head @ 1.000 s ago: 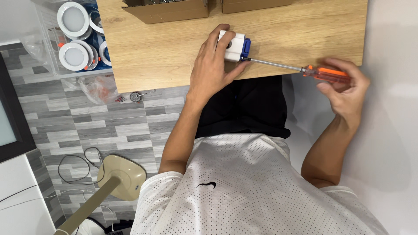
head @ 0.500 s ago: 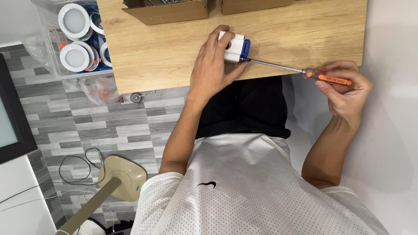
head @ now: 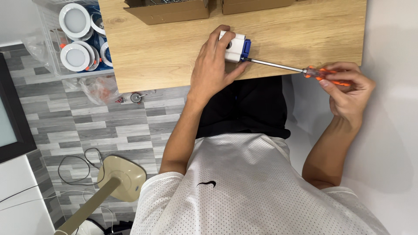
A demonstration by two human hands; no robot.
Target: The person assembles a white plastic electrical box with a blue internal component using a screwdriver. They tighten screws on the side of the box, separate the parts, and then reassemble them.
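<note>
Head view: left hand [head: 212, 72] clamps white-and-blue box [head: 235, 48] near table [head: 165, 61] edge. Right hand [head: 346, 89] grips screwdriver [head: 300, 70], tip at box's blue end. Since a second ago, fingers have rolled over the handle; box unmoved. Driving likely continues.

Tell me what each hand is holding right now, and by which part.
The left hand grips the small white and blue box over its top and sides. The right hand holds the screwdriver by its orange handle.
</note>
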